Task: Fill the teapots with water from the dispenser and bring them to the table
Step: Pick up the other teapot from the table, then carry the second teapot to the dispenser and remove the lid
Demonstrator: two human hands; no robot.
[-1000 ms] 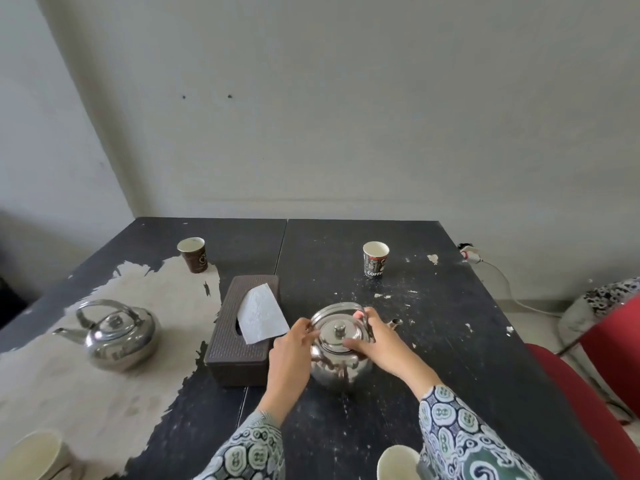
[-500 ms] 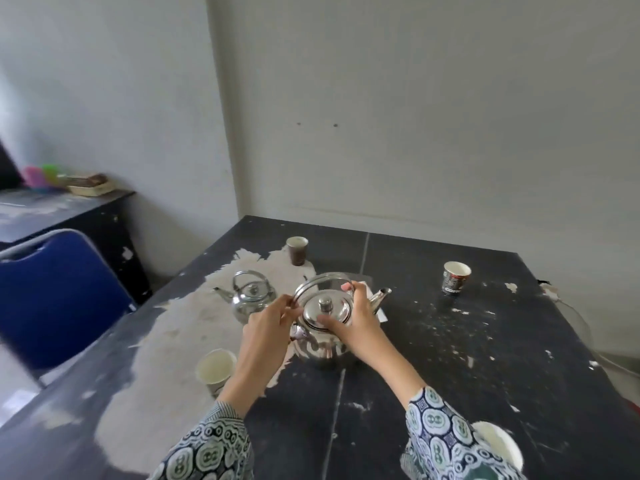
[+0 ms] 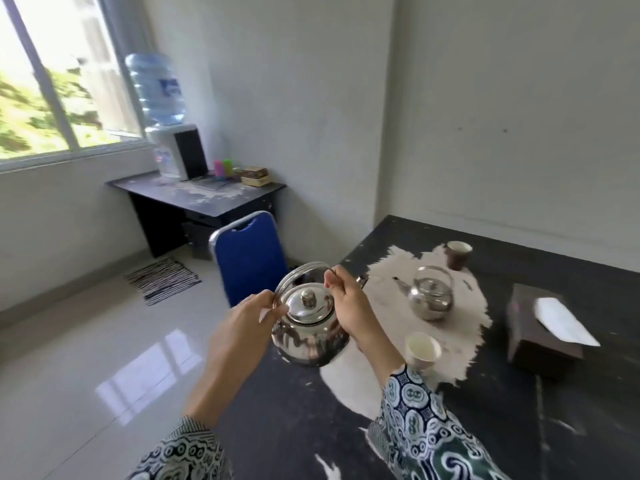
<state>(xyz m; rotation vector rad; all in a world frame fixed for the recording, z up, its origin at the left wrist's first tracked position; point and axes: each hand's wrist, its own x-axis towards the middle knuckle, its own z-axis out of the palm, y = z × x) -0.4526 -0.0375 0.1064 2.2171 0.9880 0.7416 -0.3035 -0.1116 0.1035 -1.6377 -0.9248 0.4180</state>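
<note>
A: Grip? Start at the fingers.

B: Left fingertips [image 3: 268,308] were pinched narrow on the wire bail where it met the lid rim. The right hand [image 3: 348,303] was closed on the same handle [image 3: 304,270] at its 2 o'clock end. The left hand [image 3: 239,337] backed it from 8 o'clock. Both were holding.

A: Where was the pot?

B: The carried teapot [image 3: 310,330] was clear of the table [image 3: 571,403], over its edge at the frame's centre. The second teapot [image 3: 431,294] stood on the tabletop at 3 o'clock of it, well apart. The dispenser [image 3: 173,147] was across the room at 11 o'clock, on a desk [image 3: 194,195].

A: Advice for the carry?

B: Judgement: keep it level so the knobbed lid stays seated, and pass the blue chair [image 3: 247,254] wide. The tiled floor looked glossy, so walk steadily.

A: Materials?

B: Polished steel, squat rounded body, mirror reflections, thin double-wire bail. Likely slippery. The tabletop was black with a large worn pale patch. A paper cup [image 3: 422,349] stood near the right wrist, and a dark tissue box [image 3: 540,337] sat at 3 o'clock.
</note>
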